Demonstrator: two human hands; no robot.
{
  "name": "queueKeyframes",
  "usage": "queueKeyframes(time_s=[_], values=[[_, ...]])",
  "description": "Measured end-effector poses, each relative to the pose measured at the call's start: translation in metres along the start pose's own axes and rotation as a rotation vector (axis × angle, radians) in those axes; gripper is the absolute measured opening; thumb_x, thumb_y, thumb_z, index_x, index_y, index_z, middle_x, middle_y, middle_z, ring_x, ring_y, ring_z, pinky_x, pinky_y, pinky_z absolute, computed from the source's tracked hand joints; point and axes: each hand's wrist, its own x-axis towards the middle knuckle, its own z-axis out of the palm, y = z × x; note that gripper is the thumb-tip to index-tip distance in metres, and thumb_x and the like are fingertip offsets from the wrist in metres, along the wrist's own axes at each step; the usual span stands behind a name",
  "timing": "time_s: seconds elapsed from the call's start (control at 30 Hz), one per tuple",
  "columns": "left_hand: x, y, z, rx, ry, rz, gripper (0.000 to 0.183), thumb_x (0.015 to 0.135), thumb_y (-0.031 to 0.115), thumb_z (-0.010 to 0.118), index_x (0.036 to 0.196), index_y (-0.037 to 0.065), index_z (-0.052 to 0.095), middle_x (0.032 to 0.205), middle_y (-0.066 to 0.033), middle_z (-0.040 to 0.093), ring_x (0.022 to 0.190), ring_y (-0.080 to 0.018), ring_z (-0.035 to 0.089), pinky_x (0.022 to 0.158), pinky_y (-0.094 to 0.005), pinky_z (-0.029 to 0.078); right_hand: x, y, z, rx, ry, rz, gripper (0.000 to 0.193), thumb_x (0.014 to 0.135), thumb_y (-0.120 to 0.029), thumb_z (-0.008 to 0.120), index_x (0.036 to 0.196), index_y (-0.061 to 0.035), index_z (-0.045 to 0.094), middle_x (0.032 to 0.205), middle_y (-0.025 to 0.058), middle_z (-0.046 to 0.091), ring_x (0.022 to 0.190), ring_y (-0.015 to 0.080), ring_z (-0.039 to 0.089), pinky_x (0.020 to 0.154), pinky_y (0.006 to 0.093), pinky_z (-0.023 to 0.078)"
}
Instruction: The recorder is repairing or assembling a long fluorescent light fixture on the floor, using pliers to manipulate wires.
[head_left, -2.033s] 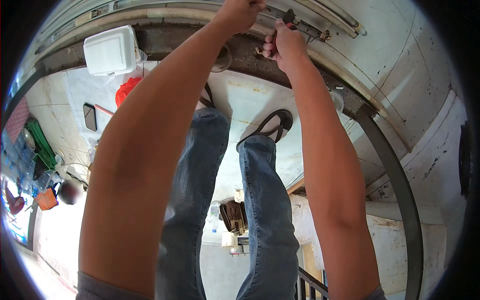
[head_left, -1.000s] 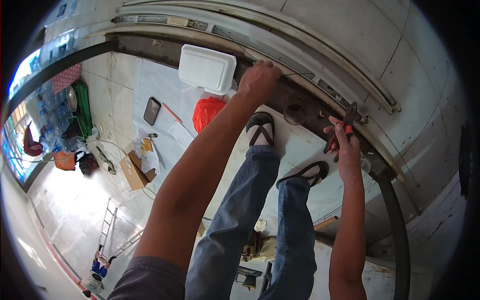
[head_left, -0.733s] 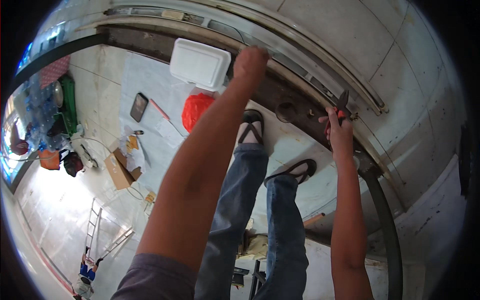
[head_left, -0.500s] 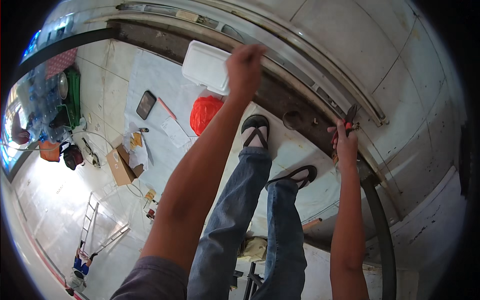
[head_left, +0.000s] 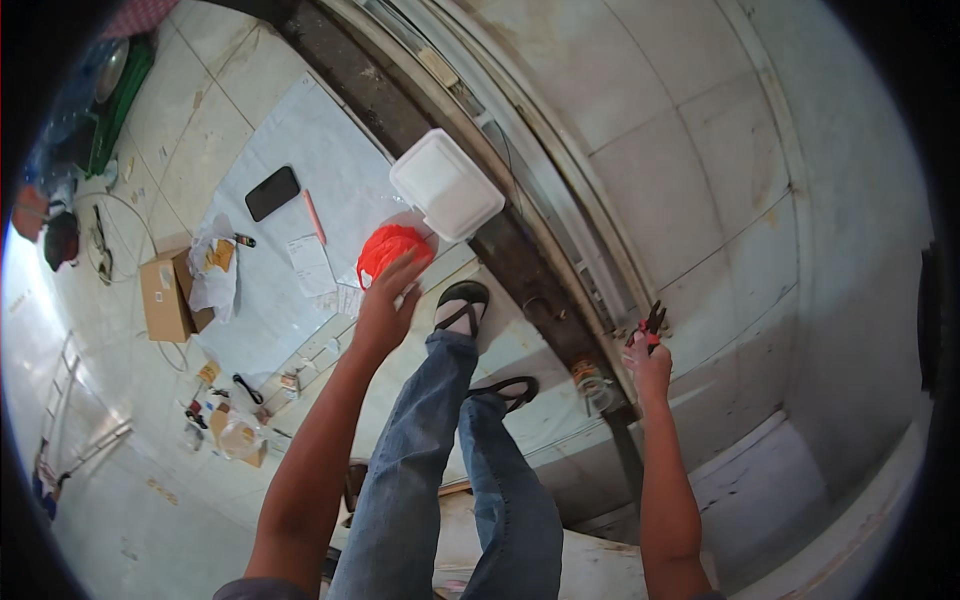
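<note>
Pliers point(head_left: 655, 322) held in closed R grip point(head_left: 653, 372), well lower-right of white box point(head_left: 447, 182). L hand point(head_left: 383, 315) was shifted from box's R side to over red bag point(head_left: 388, 248) below box; loosely spread, nothing seen held, contact unclear. Rail point(head_left: 530, 170) beside box left w/o it.

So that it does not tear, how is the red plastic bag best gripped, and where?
Probably take the red plastic bag around its rounded middle, from above and the near side: its film looks crumpled, the white foam clamshell box lies close at right, and the left hand is over its near edge.
</note>
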Motion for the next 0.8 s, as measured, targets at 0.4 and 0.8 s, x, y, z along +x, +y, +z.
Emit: queueKeyframes(time_s=[0.4,0.8], values=[[-0.431,-0.064,-0.081,-0.079,-0.029,-1.198,0.032,0.086,0.011,0.059,0.112,-0.008,0.063,0.094,-0.0174,0.069,0.076,-0.0206,0.067,0.070,-0.0328,0.053,-0.012,-0.177,-0.113,0.373,-0.052,-0.099,0.046,0.099,-0.022,0.049,0.138,-0.0017,0.034,0.133,0.0151,0.043,0.121,0.0325,0.052,0.075,0.0440,0.061],[-0.301,0.081,-0.014,-0.643,0.255,-1.423,0.036,0.094,0.016,0.056,0.128,0.003,0.055,0.108,-0.0082,0.063,0.095,-0.0141,0.062,0.073,-0.0282,0.051,0.127,-0.130,-0.182,0.062,0.013,0.089,0.042,0.094,-0.027,0.057,0.131,-0.0128,0.045,0.114,0.0031,0.055,0.104,0.0205,0.059,0.072,0.0466,0.050]])
